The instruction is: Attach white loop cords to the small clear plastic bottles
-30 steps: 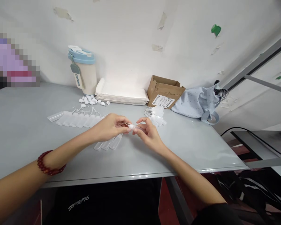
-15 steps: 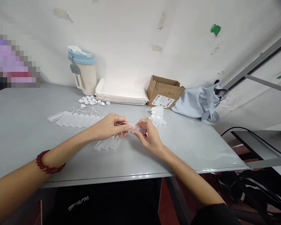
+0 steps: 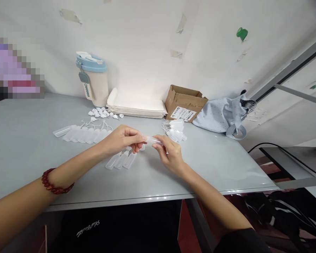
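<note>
Above the table, a small translucent plastic bottle (image 3: 153, 140) lies sideways between my two hands. My left hand (image 3: 130, 138) pinches its left end, where the fingers hide the detail. My right hand (image 3: 170, 151) is closed on its right end with thumb and fingers. Just below my left hand, several similar bottles (image 3: 119, 161) lie side by side. A row of clear bottles with thin white tubes (image 3: 86, 135) rests to the left of my left wrist. Beyond my right hand is a pile of bottles with white tubes (image 3: 177, 130).
White caps (image 3: 101, 112) lie loose before a cream tumbler with a blue lid (image 3: 96, 82). A stack of white packets (image 3: 137, 107), a cardboard box (image 3: 185, 103) and a pale blue cloth bag (image 3: 218, 114) line the wall. The table's front edge (image 3: 126, 201) runs beneath my forearms.
The bottle between my hands has turned slightly and shows more of its body. My right-hand fingers have shifted their hold, and my left hand has risen a little.
</note>
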The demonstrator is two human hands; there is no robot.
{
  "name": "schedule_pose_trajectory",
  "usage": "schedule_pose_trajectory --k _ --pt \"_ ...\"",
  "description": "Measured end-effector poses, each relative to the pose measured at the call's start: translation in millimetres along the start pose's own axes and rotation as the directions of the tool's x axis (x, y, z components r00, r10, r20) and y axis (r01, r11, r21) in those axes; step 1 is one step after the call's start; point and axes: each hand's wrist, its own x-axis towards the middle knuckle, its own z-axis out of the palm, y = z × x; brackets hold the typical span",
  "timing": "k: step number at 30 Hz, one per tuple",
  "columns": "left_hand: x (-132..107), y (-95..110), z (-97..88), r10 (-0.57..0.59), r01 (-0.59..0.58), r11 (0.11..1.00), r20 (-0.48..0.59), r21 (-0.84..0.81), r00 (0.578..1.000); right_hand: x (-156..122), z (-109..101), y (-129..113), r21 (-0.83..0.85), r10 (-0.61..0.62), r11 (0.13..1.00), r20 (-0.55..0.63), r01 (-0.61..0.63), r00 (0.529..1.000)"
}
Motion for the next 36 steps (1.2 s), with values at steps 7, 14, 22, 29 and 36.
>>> schedule_pose_trajectory --k 7,14,22,29,36 --pt "-5.1 0.7 2.3 0.224 -0.209 0.895 0.008 0.395 0.975 11.2 -9.4 -3.5 0.549 0.403 0.604 0.416 -0.578 0.815" --pt "-2.0 -7.0 6.6 0.390 -0.321 0.825 -0.058 0.466 0.919 14.5 -9.8 -0.4 0.609 0.400 0.490 0.478 -0.624 0.782" --pt "-3.0 -1.0 4.3 0.102 -0.079 0.958 -0.071 0.277 0.992 12.1 -9.9 1.1 0.466 0.355 0.773 0.246 -0.431 0.902" --pt "1.1 -0.9 2.2 -0.012 0.013 0.983 -0.008 0.182 1.000 7.2 -5.4 4.6 0.203 0.051 0.977 0.054 -0.061 0.997" --pt "1.6 -2.4 0.8 -0.069 0.062 0.994 0.088 0.086 0.994 5.1 -2.7 7.0 0.101 -0.034 0.994 0.023 0.031 0.999"
